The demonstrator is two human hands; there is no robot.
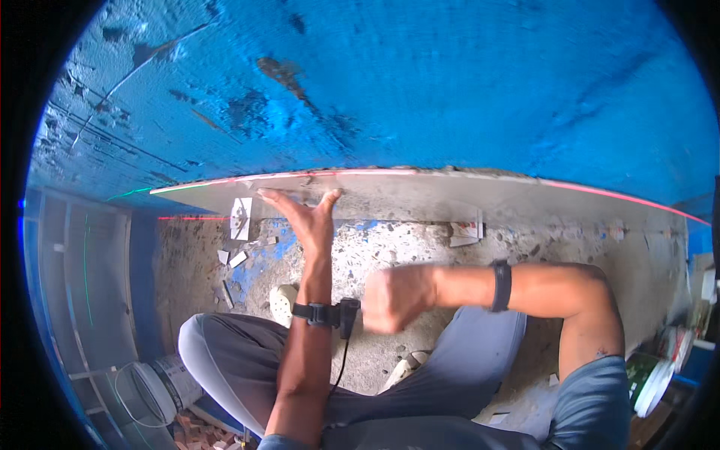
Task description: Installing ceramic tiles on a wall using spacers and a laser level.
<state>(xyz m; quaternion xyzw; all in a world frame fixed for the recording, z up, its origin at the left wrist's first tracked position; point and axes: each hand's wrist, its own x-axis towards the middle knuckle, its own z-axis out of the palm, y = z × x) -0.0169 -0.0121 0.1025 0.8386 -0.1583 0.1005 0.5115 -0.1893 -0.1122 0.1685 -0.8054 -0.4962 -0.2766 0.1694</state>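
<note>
A row of pale tile or panel [420, 191] runs low along the blue wall, its thin top edge seen from above. My left hand [310, 216] rests against the panel's face near its top edge, thumb and fingers spread wide, holding nothing. Closer to my body, my right hand [396, 300] is balled into a fist, somewhat blurred, with no object showing in it. It hangs apart from the panel, in front of my left forearm. A black strap with a small device [330, 315] circles my left wrist, and a black band [501, 285] my right forearm.
Peeling blue paint covers the wall [450, 82]. A red laser line follows the panel edge; green lines show at left. Tile scraps [238, 259] litter the rough floor. White buckets stand at left [161, 386] and right [654, 386]; broken reddish pieces [202, 435] lie lower left.
</note>
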